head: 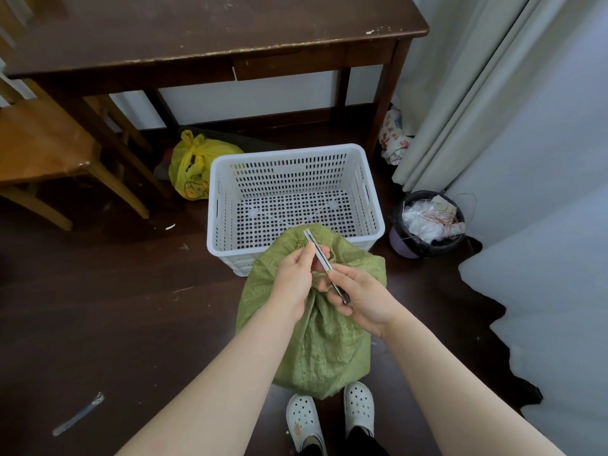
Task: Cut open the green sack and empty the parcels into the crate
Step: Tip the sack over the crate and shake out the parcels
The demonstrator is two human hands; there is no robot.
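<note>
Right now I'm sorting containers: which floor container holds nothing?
The white crate: its perforated bottom is bare, while the green sack bulges tied shut, the yellow bag and bin are full.

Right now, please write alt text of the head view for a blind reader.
Both hands, left hand and right hand, hold a utility knife over a tied green sack standing on the floor. An empty white crate sits just beyond it.

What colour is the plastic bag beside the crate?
Yellow. The tied plastic bag sits left of the white crate, clearest in the head view.
</note>
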